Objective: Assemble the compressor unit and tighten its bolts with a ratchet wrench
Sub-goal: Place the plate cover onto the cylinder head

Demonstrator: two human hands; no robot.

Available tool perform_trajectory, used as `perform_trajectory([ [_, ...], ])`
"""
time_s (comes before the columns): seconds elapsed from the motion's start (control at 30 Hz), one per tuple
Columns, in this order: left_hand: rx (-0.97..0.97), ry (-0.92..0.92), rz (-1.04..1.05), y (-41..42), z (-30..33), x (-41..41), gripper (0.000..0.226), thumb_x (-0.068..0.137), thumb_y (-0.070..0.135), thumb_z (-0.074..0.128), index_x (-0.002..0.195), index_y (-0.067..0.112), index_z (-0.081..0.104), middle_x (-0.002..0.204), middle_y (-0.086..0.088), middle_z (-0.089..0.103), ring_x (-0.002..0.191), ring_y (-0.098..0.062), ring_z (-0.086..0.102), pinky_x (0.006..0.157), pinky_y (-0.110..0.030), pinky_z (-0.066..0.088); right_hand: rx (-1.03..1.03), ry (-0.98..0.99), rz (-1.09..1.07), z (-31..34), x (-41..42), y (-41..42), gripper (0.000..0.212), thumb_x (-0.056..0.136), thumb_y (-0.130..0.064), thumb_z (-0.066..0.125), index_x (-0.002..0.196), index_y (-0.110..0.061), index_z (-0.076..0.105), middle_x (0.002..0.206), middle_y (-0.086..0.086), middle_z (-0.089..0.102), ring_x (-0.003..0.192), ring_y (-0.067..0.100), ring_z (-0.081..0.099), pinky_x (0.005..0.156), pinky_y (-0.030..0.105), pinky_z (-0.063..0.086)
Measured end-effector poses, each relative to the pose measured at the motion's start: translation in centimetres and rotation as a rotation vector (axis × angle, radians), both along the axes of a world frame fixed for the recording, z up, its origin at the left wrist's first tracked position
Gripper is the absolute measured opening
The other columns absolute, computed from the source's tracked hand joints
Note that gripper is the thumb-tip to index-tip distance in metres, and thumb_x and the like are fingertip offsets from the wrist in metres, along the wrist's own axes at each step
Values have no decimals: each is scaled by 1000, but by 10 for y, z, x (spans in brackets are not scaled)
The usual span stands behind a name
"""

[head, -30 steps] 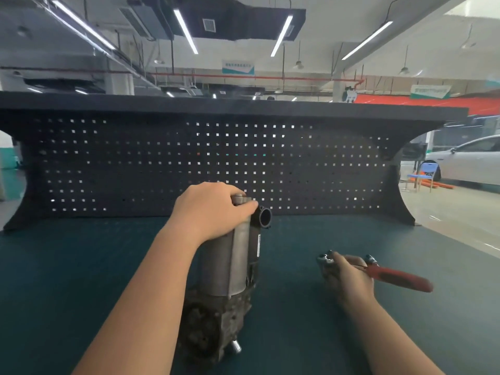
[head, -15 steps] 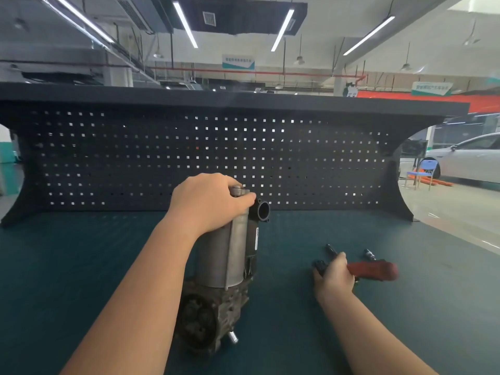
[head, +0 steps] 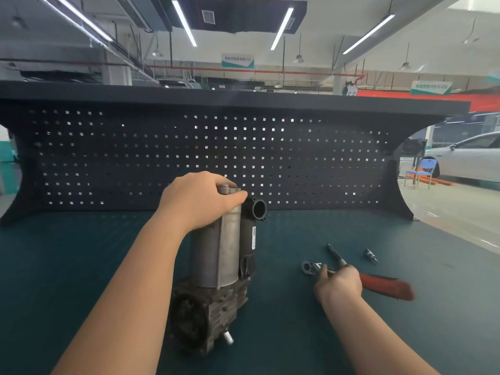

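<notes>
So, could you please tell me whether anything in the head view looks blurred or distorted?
Head view: the ratchet wrench has a motion-smeared red handle beside the right hand; the compressor unit looks sharp; wide-angle distortion bows the pegboard; ceiling lights glare.

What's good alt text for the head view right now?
A person's left hand grips the top of an upright compressor unit on a dark green workbench, while the right hand holds a red-handled ratchet wrench beside it. Two small bits lie just beyond; a pegboard stands behind.
</notes>
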State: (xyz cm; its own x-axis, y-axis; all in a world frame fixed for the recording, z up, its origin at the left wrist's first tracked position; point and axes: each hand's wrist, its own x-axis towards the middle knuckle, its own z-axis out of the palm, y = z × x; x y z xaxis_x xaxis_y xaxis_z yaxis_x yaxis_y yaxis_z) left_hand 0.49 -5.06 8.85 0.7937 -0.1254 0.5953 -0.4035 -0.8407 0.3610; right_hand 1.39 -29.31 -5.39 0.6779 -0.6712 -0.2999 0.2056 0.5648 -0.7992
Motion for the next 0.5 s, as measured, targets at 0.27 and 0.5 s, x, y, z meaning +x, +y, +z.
perform_trajectory([
  [0.27, -299, 74, -176, 27, -9, 17, 22, 66, 59, 60, 79, 47, 73, 94, 25, 71, 103, -5, 61, 89, -30, 48, 475, 39, 142, 11, -6, 1, 37, 97, -15, 36, 132, -2, 41, 117, 21, 61, 93, 36, 66, 75, 44, 53],
  [0.5, -469, 100, -196, 44, -19, 29, 26, 66, 55, 64, 80, 37, 76, 93, 20, 73, 104, -7, 62, 97, -37, 49, 297, -85, 373, 17, -10, 17, 44, 103, -22, 28, 129, 10, 44, 134, 27, 51, 119, 39, 54, 89, 41, 46],
])
